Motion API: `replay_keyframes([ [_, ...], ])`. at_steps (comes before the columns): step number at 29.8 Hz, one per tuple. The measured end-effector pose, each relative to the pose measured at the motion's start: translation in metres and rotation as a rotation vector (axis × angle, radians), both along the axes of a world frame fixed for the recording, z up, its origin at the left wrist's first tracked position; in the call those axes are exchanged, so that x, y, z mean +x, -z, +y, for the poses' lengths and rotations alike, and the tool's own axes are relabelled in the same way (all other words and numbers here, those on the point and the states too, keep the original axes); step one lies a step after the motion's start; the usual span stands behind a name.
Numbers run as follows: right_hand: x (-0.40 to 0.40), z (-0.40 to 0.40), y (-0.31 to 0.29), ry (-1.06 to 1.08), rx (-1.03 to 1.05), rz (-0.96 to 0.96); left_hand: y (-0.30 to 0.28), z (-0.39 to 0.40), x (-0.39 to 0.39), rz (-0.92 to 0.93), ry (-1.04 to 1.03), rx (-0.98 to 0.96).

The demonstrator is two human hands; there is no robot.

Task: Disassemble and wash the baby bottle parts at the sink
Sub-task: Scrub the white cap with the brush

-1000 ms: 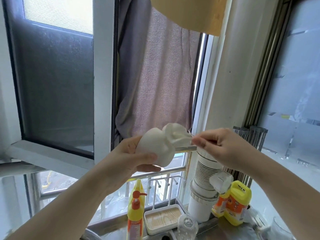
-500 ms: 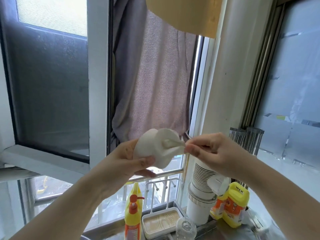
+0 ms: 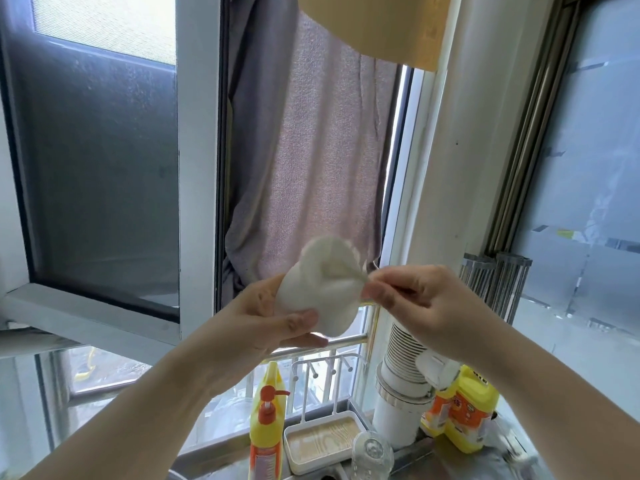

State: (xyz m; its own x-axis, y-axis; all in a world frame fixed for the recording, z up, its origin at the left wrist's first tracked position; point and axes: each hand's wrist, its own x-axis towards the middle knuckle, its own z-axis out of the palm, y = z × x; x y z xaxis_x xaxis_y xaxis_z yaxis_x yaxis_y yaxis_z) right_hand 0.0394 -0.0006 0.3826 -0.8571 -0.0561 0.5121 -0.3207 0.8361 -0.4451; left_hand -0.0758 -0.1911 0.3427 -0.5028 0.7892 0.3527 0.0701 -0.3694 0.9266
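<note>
The left hand (image 3: 263, 317) grips the white part (image 3: 320, 285) at frame centre, thumb curled across its lower body and fingers wrapped behind. The part is raised in front of the window, well above the sink area. It is matte, soft-looking and rounded, wide at its right end; motion blur hides finer detail. Its long axis runs roughly from 8 o'clock to 2 o'clock.

At 3 o'clock from the part, the right hand (image 3: 419, 303) pinches a thin folded edge at the wide end, fingertips closed together. Both hands are in contact, so neither is nearer. The next pull likely runs toward 3 o'clock, against the left-hand grip.

At 6 o'clock below stands a clear, glossy bottle (image 3: 372, 453), beside a yellow pump dispenser (image 3: 266, 415).
</note>
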Motion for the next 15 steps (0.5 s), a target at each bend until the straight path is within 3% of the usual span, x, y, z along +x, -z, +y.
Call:
replay_keyframes([
  [3,0.006,0.005,-0.001,0.049,0.002,-0.113,0.001,-0.003,-0.002,-0.057,-0.013,0.003],
  [6,-0.006,0.0,-0.002,0.095,0.037,0.015,-0.001,0.0,0.003,-0.116,-0.022,0.036],
  [10,-0.003,-0.004,0.001,-0.033,-0.041,-0.083,0.001,-0.004,-0.002,-0.038,-0.032,0.003],
  [12,0.002,0.005,0.001,0.026,-0.033,-0.14,0.004,-0.009,-0.004,0.013,-0.024,-0.052],
  [15,-0.009,0.004,0.0,0.153,0.068,-0.022,0.005,-0.008,-0.003,0.03,-0.049,-0.073],
])
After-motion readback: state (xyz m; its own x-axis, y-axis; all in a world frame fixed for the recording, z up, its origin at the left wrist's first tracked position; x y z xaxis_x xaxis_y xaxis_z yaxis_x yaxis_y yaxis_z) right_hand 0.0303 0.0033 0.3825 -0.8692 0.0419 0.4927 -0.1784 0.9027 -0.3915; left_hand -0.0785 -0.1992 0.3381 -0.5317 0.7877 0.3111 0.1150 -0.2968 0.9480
